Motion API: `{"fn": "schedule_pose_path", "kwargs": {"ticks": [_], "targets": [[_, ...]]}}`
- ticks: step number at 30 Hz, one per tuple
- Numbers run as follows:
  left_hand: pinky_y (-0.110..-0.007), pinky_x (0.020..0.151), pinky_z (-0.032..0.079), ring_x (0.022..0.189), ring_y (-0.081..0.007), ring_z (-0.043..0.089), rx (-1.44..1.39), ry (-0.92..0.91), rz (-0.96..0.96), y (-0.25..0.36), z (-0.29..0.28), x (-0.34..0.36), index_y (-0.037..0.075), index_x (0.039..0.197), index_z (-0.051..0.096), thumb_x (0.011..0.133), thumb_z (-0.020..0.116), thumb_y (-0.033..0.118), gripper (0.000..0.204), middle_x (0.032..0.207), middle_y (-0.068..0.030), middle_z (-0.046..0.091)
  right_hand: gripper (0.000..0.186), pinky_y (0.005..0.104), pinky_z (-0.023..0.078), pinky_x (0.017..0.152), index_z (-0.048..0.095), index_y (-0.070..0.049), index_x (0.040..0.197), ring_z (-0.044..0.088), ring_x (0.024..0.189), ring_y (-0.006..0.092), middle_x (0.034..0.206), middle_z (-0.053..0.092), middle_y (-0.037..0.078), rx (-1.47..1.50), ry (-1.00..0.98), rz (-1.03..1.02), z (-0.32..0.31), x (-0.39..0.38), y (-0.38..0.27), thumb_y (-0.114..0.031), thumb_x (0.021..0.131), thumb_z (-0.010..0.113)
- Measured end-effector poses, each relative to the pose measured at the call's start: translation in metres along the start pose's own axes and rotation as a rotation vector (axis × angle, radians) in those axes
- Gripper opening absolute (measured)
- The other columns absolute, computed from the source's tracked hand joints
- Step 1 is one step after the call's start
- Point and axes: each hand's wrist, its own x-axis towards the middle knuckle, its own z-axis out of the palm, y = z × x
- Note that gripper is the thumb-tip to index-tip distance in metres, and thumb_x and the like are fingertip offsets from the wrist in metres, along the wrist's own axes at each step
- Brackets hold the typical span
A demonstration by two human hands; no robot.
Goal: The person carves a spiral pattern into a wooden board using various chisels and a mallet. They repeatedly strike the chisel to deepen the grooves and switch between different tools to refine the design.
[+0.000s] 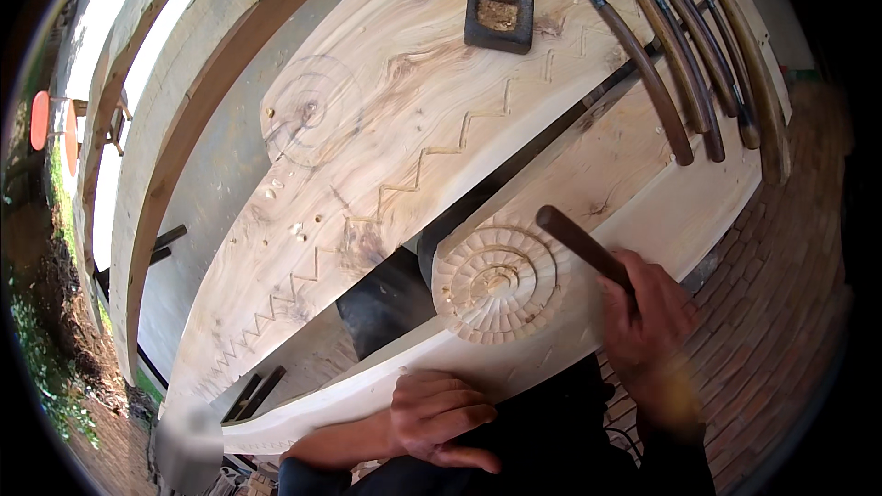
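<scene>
Two long pale wooden boards lie side by side under my hands. The nearer board (pixel 634 188) bears a carved round spiral rosette (pixel 499 285) with rings of notches. My right hand (pixel 648 308) is closed around a dark wooden tool handle (pixel 579 243), whose free end points up and left over the rosette's right edge. No blade of this tool can be made out. My left hand (pixel 441 418) rests at the near edge of the same board, below the rosette, its fingers bent and parted with nothing visible in them.
The farther board (pixel 367 129) carries a carved zigzag line, drawn circles, loose chips and a small dark square dish (pixel 499 18). Several wooden-handled carving tools (pixel 689 55) lie at upper right. Curved wooden beams (pixel 202 101) rise at left. A blurred grey object (pixel 190 450) stands at lower left; brick paving (pixel 772 312) lies right.
</scene>
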Motion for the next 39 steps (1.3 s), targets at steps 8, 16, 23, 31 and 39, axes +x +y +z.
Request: {"fn": "schedule_pose_path", "kwargs": {"ticks": [8,16,23,31,39], "targets": [[-0.034,0.06,0.058,0.065,-0.0248,0.074,0.165,0.032,-0.033,0.01,0.009,0.007,0.004,0.088,0.076,0.087,0.094,0.022,0.026,0.077,-0.0094,0.075,0.021,0.0324,0.053,0.058,0.075,0.004,0.111,0.071,0.066,0.0235,0.086,0.075,0.014,0.212,0.052,0.212,-0.009,-0.016,-0.001,-0.003,0.093,0.083],[-0.037,0.055,0.052,0.061,-0.0244,0.068,0.405,0.203,-0.062,0.035,0.035,-0.007,0.007,0.084,0.076,0.088,0.09,0.014,0.017,0.073,-0.006,0.07,0.02,0.0275,0.046,0.055,0.076,0.003,0.108,0.059,0.06,0.01,0.075,0.07,0.007,0.518,-0.057,0.373,-0.04,-0.066,-0.027,-0.004,0.092,0.086],[-0.036,0.059,0.056,0.067,-0.0261,0.074,0.569,0.286,-0.068,0.061,0.076,-0.018,0.006,0.097,0.078,0.09,0.088,0.016,0.016,0.082,-0.0091,0.076,0.016,0.0247,0.046,0.058,0.074,0.004,0.107,0.06,0.063,0.0059,0.074,0.069,0.001,0.801,-0.125,0.472,-0.067,-0.112,-0.026,-0.011,0.101,0.079],[-0.036,0.067,0.061,0.079,-0.0277,0.078,0.504,0.267,-0.039,0.072,0.11,-0.029,0.006,0.112,0.077,0.09,0.088,0.02,0.029,0.097,-0.0109,0.08,0.018,0.0361,0.061,0.084,0.07,0.004,0.111,0.077,0.091,0.0234,0.1,0.078,0.016,0.729,0.089,-0.013,-0.085,-0.132,-0.027,-0.014,0.106,0.072],[-0.035,0.066,0.058,0.081,-0.0239,0.075,0.672,0.246,0.087,0.083,0.132,-0.024,0.007,0.128,0.073,0.09,0.088,0.023,0.044,0.106,-0.0063,0.078,0.029,0.0447,0.064,0.089,0.055,0.003,0.128,0.074,0.102,0.0341,0.111,0.073,0.032,1.24,0.026,-0.039,-0.096,-0.157,-0.042,-0.018,0.111,0.066]]}}
